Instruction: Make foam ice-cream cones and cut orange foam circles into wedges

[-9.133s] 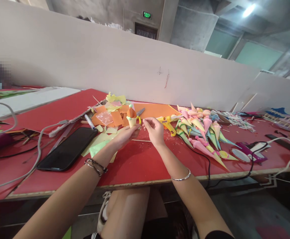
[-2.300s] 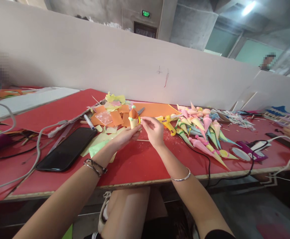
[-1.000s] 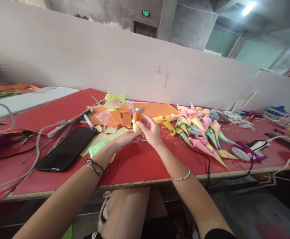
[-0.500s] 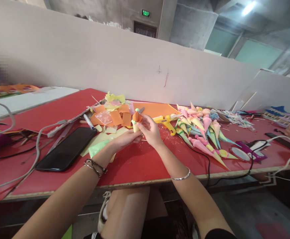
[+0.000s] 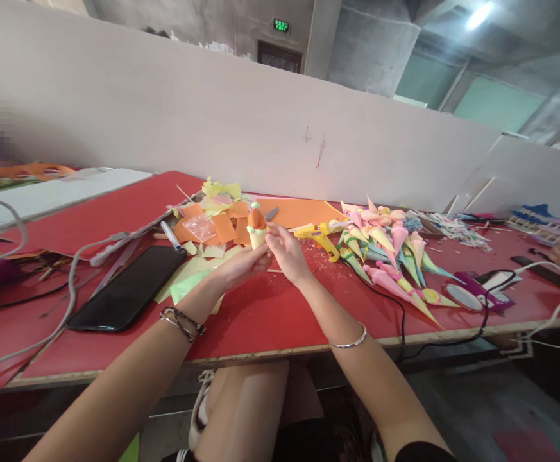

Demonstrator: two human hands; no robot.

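Paper cone (image 5: 256,228): assembled, orange top fitted, pinched upright in left hand (image 5: 241,262) fingers; right hand (image 5: 283,255) fingers touch it, loosely curled.

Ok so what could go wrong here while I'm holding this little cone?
The yellow glue gun lies just past your right hand, so a stray reach might touch its tip. Its black cord trails off the table edge and could snag. Squeezing may dent the small cone in your left hand.
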